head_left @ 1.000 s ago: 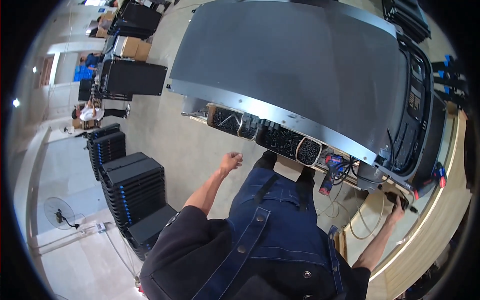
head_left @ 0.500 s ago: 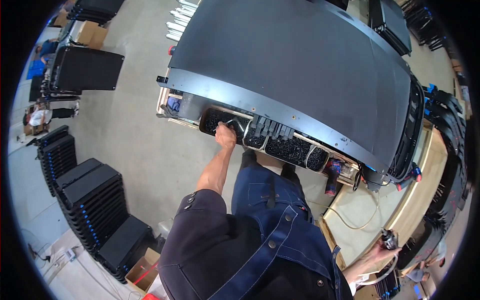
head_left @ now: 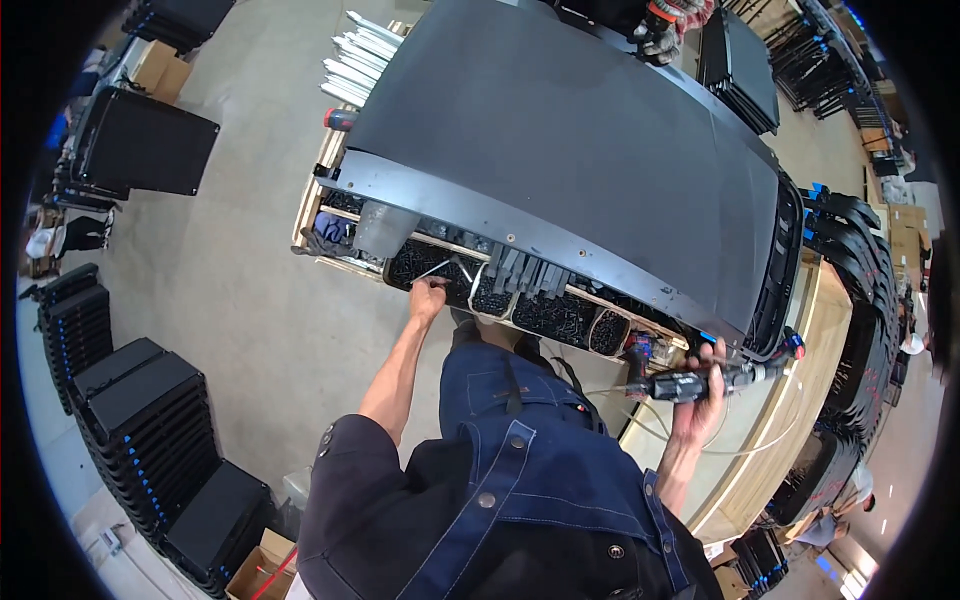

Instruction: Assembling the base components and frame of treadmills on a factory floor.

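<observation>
My left hand (head_left: 428,298) is closed at the near edge of a dark bin full of small black screws (head_left: 405,265). A thin pale metal rod lies close to its fingertips; what the fingers pinch is too small to make out. My right hand (head_left: 708,398) is wrapped round a black air screwdriver (head_left: 685,386) lying sideways, with a pale hose (head_left: 760,449) running near it. Beyond both hands is a large dark grey panel (head_left: 570,130) with a shiny metal strip along its near edge.
More screw bins (head_left: 560,318) and several grey strips (head_left: 525,272) line the panel's near edge. Another person's gloved hand (head_left: 660,40) is at the far edge. A red and black power drill (head_left: 638,355) sits near my right hand. Stacked black panels (head_left: 150,400) stand at left.
My right hand has swung up from the lower right with the air screwdriver, towards the panel. My left hand stays at the screw bin, drawn slightly back. A gloved hand has appeared at the far edge.
</observation>
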Action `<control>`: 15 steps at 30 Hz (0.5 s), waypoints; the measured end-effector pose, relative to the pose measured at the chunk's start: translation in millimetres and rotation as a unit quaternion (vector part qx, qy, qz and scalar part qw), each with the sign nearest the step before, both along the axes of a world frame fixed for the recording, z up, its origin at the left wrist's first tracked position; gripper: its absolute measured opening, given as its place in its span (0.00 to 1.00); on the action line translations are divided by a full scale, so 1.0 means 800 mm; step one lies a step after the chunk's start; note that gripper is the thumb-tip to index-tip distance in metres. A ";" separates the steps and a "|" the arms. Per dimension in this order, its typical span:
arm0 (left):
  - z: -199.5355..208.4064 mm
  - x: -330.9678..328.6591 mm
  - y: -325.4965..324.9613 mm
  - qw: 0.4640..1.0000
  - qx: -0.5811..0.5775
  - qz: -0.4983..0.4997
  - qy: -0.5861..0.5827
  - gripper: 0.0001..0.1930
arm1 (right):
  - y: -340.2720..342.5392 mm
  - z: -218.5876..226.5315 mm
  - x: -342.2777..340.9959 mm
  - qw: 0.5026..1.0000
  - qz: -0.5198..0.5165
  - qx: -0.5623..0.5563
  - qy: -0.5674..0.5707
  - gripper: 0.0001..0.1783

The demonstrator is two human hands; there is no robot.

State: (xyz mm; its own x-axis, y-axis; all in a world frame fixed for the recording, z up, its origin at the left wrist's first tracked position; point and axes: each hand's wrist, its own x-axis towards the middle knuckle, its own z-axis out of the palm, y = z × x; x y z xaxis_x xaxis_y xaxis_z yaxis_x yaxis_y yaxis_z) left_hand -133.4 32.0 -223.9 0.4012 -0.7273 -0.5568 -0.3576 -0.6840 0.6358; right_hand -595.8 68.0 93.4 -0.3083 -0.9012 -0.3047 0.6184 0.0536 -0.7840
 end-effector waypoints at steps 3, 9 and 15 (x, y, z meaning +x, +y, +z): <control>0.068 -0.053 -0.009 0.904 0.033 0.099 0.415 0.14 | -0.032 0.006 0.027 0.999 0.032 -0.014 -0.007 0.36; 0.244 -0.172 0.007 0.744 -0.019 0.049 0.666 0.18 | -0.079 0.017 0.062 0.994 0.036 -0.049 -0.087 0.30; 0.294 -0.240 0.011 0.741 -0.017 0.048 0.670 0.17 | -0.082 0.014 0.039 0.993 0.019 -0.060 -0.103 0.26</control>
State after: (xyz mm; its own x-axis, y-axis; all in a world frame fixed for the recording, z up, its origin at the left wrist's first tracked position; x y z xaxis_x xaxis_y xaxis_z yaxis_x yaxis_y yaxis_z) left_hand -325.2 41.2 11.5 -0.4439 -0.7539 -0.4843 0.6593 -0.6409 0.3932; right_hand -564.4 2.1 104.6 -0.2166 -0.9443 -0.2479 0.7651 -0.0064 -0.6439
